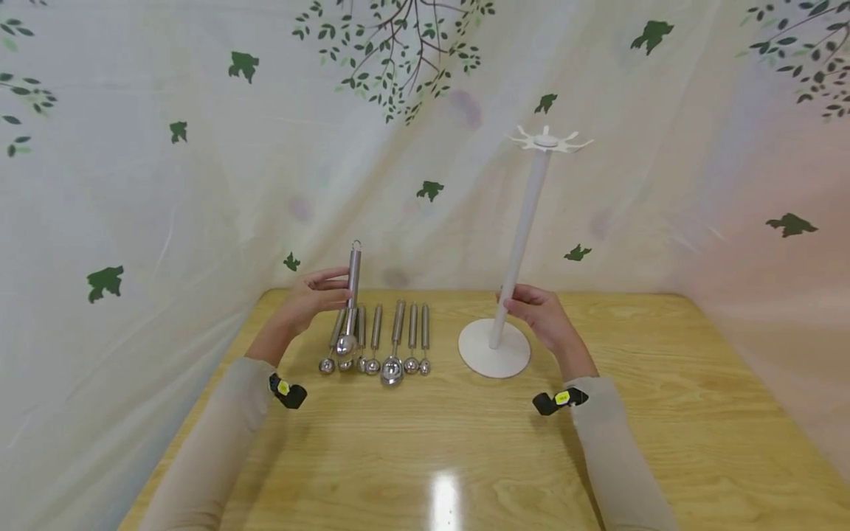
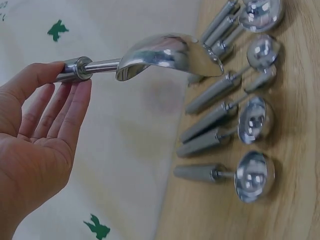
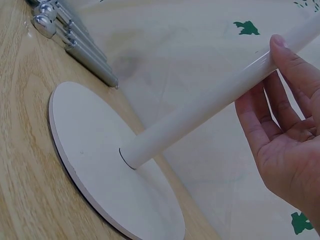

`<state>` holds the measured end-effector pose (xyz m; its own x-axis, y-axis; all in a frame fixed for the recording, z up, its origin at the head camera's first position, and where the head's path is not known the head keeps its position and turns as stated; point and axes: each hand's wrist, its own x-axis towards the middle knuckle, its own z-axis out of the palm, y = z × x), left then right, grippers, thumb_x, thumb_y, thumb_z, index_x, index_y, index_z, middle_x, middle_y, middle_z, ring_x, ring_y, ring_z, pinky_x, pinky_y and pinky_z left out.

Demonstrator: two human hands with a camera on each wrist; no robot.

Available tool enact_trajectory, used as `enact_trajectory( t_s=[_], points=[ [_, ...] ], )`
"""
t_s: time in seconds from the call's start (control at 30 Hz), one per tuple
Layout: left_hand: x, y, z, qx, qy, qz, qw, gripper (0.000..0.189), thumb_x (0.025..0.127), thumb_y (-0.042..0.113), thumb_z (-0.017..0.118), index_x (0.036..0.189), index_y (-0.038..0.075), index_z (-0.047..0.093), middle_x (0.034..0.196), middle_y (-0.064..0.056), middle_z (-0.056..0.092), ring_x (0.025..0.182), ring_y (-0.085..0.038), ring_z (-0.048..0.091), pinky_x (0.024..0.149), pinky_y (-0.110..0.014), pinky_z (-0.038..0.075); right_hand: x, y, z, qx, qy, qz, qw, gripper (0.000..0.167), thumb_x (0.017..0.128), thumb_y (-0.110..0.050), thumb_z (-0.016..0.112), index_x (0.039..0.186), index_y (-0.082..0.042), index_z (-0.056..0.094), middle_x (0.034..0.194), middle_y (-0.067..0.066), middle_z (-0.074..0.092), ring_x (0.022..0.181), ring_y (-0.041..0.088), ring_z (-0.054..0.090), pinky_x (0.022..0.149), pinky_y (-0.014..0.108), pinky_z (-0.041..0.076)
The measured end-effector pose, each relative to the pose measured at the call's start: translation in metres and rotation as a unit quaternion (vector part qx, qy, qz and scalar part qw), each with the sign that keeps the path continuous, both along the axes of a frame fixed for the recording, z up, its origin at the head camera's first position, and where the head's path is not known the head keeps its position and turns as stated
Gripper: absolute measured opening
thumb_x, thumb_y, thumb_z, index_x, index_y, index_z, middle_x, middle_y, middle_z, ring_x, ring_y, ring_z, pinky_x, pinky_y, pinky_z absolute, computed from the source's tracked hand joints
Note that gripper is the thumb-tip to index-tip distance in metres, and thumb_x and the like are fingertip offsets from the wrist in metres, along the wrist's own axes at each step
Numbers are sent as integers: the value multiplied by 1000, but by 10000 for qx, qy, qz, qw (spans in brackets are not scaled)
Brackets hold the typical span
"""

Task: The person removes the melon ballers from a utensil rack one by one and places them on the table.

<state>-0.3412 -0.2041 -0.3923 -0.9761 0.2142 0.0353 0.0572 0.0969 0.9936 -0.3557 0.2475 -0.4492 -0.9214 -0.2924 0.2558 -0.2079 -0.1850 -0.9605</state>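
Note:
My left hand [image 1: 311, 301] pinches the handle of a steel scoop [image 2: 165, 54], bowl down, above the row of utensils in the head view. A hanging loop tops its handle. My right hand [image 1: 541, 317] grips the post of a white stand [image 1: 521, 243], low down near its round base [image 3: 95, 150]. The base rests on the table, and a ring of white hooks [image 1: 547, 140] crowns the post. Beneath and beside the left hand lie several steel scoops [image 1: 392, 369] of different sizes, handles toward the back edge.
The wooden table [image 1: 372, 450] carries the utensils left of centre and the stand to the right. Behind its back edge hangs a pale cloth [image 1: 219, 162] printed with green leaves and branches.

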Motion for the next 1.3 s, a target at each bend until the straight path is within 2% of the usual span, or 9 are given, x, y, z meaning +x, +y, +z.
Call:
enact_trajectory(
  t_s=[0.1,0.27,0.5,0.63,0.67,0.8,1.07,1.3],
  points=[
    [0,-11,-4,-31,-53,21,10000,62,95,0,68,152,-1,43,122,-5,64,98,-8,72,91,-30,62,1,0,1,-20,20,-4,10000,27,98,-1,66,108,-23,78,107,-3,78,103,10,70,94,24,60],
    [1,-28,-9,-30,-84,82,9999,62,96,1,68,152,-2,41,114,4,66,98,-7,72,91,-28,62,1,1,1,66,31,-15,10000,27,98,-3,66,109,-25,78,106,-7,78,105,10,70,95,24,59],
    [2,-45,-18,-35,-133,252,9996,65,95,7,72,152,0,43,111,7,68,97,-7,72,91,-29,62,1,4,-1,207,-70,-95,9997,25,98,-6,67,111,-24,78,109,-5,77,107,11,70,96,23,58],
    [3,-54,-22,69,-114,342,9993,66,94,3,72,152,-4,41,107,10,70,96,-6,73,88,-28,63,0,4,-1,195,-31,-51,9998,25,98,-6,67,114,-22,77,108,-8,77,108,11,70,97,23,58],
    [4,-57,-23,96,-113,366,9992,66,93,1,72,151,-5,41,105,10,71,95,-6,73,87,-28,63,0,3,-1,175,-14,-40,9998,24,98,-5,67,117,-17,76,107,-8,77,107,11,70,97,23,58],
    [5,-68,-26,109,-135,436,9989,65,94,-1,70,150,-7,40,101,13,72,93,-5,72,85,-26,63,0,2,0,201,-10,-42,9998,24,98,-5,67,116,-17,76,107,-8,77,108,12,70,96,23,58],
    [1,-78,-35,-238,-241,468,9983,64,95,3,70,151,-6,39,100,15,71,91,-5,73,88,-29,63,1,0,0,211,46,-92,9997,26,97,-4,67,112,-23,77,109,-6,77,110,14,70,96,23,59],
    [-2,-78,-46,-88,-355,487,9981,63,94,-2,69,149,-11,38,94,12,75,88,-7,74,84,-29,64,1,2,0,193,3,-44,9998,27,98,-3,66,116,-20,77,110,-5,77,108,11,70,96,22,59]
  ],
)
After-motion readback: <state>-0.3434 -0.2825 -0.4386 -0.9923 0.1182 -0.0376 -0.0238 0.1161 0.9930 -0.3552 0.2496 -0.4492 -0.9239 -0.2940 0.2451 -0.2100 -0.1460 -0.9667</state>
